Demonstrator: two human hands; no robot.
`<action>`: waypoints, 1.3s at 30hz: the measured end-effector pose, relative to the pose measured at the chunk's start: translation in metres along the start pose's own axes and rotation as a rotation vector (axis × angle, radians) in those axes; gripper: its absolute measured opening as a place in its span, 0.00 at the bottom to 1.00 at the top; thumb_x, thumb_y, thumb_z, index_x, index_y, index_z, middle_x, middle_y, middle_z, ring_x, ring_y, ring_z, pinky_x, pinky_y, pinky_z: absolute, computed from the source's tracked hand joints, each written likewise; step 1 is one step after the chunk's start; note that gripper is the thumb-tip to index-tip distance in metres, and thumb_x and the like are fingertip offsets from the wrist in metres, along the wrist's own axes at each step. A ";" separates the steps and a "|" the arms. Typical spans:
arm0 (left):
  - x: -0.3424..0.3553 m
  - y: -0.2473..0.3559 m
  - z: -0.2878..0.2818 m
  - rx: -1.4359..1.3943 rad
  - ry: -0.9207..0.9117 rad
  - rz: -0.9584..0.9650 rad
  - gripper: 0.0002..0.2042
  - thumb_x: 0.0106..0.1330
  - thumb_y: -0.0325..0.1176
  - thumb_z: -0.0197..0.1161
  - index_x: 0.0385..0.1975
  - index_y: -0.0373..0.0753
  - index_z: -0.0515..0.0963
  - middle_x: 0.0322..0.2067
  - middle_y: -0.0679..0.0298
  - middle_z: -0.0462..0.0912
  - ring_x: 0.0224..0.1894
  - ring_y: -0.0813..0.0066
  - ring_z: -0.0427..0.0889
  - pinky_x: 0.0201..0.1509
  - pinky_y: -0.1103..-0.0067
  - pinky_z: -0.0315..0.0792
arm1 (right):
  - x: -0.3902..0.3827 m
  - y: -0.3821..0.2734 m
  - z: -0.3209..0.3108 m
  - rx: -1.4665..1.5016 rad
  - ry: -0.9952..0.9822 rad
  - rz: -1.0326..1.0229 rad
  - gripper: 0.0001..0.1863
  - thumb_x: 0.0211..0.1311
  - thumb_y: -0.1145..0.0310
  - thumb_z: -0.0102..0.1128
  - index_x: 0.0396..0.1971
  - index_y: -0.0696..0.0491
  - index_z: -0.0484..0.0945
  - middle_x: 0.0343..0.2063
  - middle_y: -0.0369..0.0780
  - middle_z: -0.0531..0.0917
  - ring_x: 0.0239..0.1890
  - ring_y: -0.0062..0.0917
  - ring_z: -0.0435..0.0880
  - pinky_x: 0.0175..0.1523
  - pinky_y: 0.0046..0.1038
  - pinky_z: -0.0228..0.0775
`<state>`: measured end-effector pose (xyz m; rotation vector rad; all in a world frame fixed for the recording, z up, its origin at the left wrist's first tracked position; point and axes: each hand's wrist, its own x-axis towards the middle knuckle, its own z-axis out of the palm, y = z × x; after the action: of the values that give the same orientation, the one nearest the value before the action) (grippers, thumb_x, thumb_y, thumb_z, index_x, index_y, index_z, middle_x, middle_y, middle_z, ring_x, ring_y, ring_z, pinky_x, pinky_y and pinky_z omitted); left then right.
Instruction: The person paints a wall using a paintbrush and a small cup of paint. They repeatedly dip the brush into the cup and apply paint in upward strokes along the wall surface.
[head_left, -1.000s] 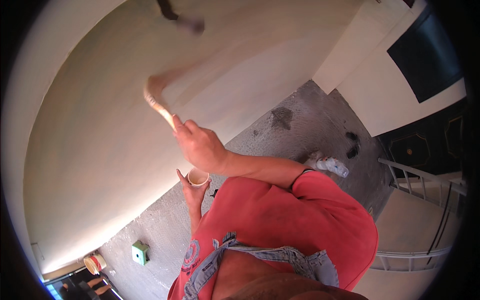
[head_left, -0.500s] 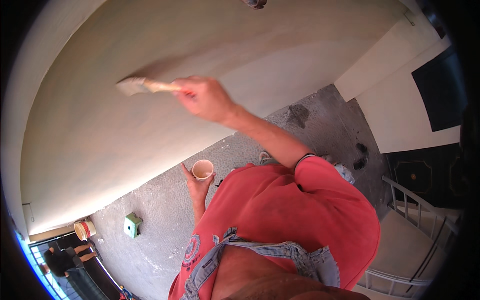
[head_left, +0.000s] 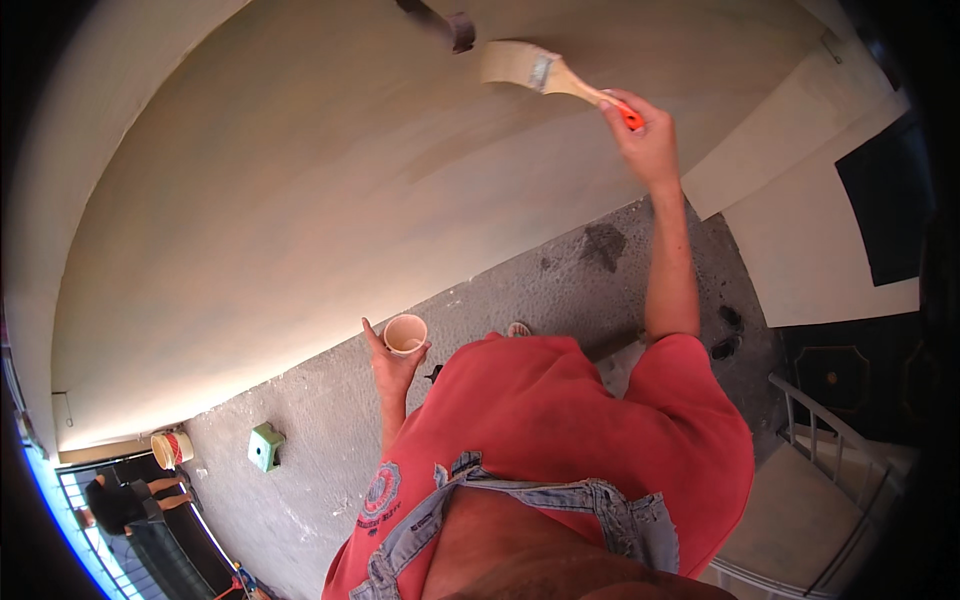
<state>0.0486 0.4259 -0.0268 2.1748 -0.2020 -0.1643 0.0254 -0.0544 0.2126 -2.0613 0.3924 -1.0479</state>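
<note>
My right hand (head_left: 652,145) is raised on an outstretched arm, its fingers closed round the orange-tipped end of a wide, flat paintbrush (head_left: 568,80). The brush's pale bristles point left, at the upper part of the beige wall (head_left: 300,220); whether they press on it I cannot tell. Low at my left side, my left hand (head_left: 394,378) grips a small pinkish cup (head_left: 406,335) by its side, thumb stretched out. The cup's mouth faces up, and a little pale stuff shows at its bottom.
A dark fixture (head_left: 460,32) juts out near the bristles. On the grey floor stand a green stool (head_left: 265,447) and a white-and-red bucket (head_left: 172,450). Another person (head_left: 120,507) is at the lower left. Metal railings (head_left: 830,415) rise on the right.
My right hand has swung the brush up and to the right across the wall, toward the dark fixture. The left hand with the cup has hardly moved.
</note>
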 end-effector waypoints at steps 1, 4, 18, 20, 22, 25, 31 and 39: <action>0.001 0.008 0.002 0.002 -0.020 -0.025 0.65 0.46 0.35 0.84 0.77 0.34 0.36 0.53 0.48 0.82 0.56 0.54 0.83 0.61 0.64 0.76 | 0.003 0.002 -0.012 -0.025 0.037 -0.005 0.15 0.66 0.64 0.69 0.46 0.59 0.86 0.26 0.39 0.88 0.27 0.14 0.80 0.33 0.22 0.73; 0.004 0.003 0.015 -0.022 -0.015 0.028 0.66 0.45 0.34 0.85 0.77 0.35 0.36 0.52 0.48 0.82 0.56 0.53 0.83 0.60 0.64 0.77 | 0.009 0.013 -0.046 -0.140 0.169 -0.046 0.15 0.66 0.64 0.69 0.46 0.59 0.86 0.25 0.40 0.87 0.26 0.14 0.79 0.32 0.22 0.73; 0.004 0.001 0.036 0.013 0.005 0.103 0.67 0.45 0.40 0.85 0.77 0.34 0.36 0.51 0.49 0.83 0.54 0.52 0.84 0.57 0.64 0.78 | 0.028 -0.001 -0.028 -0.631 0.527 -0.275 0.16 0.68 0.65 0.62 0.52 0.55 0.82 0.24 0.45 0.82 0.25 0.39 0.84 0.29 0.39 0.76; 0.003 0.001 0.036 0.011 0.000 0.110 0.67 0.45 0.40 0.85 0.77 0.34 0.36 0.52 0.48 0.83 0.54 0.52 0.84 0.57 0.65 0.78 | 0.008 -0.024 0.001 -0.543 0.480 -0.272 0.15 0.69 0.66 0.60 0.51 0.57 0.82 0.26 0.46 0.82 0.24 0.39 0.84 0.28 0.38 0.77; 0.003 0.002 0.033 0.025 -0.024 0.099 0.66 0.45 0.40 0.85 0.77 0.34 0.37 0.52 0.48 0.83 0.55 0.52 0.84 0.57 0.65 0.77 | -0.016 -0.052 0.019 -0.485 0.386 -0.245 0.16 0.69 0.66 0.60 0.51 0.59 0.80 0.27 0.45 0.82 0.23 0.39 0.84 0.27 0.37 0.78; 0.004 -0.001 0.025 0.055 -0.042 0.082 0.66 0.45 0.41 0.85 0.77 0.34 0.37 0.52 0.48 0.83 0.55 0.52 0.83 0.58 0.64 0.77 | -0.054 -0.082 0.053 -0.409 0.268 -0.272 0.18 0.69 0.66 0.60 0.54 0.59 0.77 0.26 0.45 0.80 0.23 0.40 0.84 0.27 0.38 0.78; 0.003 -0.025 -0.003 0.090 -0.081 0.079 0.67 0.45 0.41 0.85 0.77 0.35 0.37 0.53 0.48 0.83 0.55 0.50 0.83 0.59 0.64 0.76 | -0.127 -0.137 0.137 -0.191 0.114 -0.314 0.20 0.64 0.70 0.66 0.54 0.60 0.79 0.26 0.43 0.78 0.23 0.36 0.82 0.26 0.35 0.76; 0.014 -0.080 -0.068 -0.034 -0.137 0.113 0.67 0.44 0.37 0.85 0.77 0.36 0.36 0.52 0.48 0.83 0.55 0.51 0.83 0.59 0.64 0.76 | -0.162 -0.183 0.213 0.035 0.039 -0.333 0.17 0.64 0.72 0.67 0.52 0.59 0.81 0.24 0.42 0.80 0.20 0.30 0.81 0.25 0.31 0.74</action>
<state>0.0823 0.5227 -0.0536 2.1131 -0.3959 -0.2504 0.0809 0.2639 0.1848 -2.1222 0.0475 -1.2817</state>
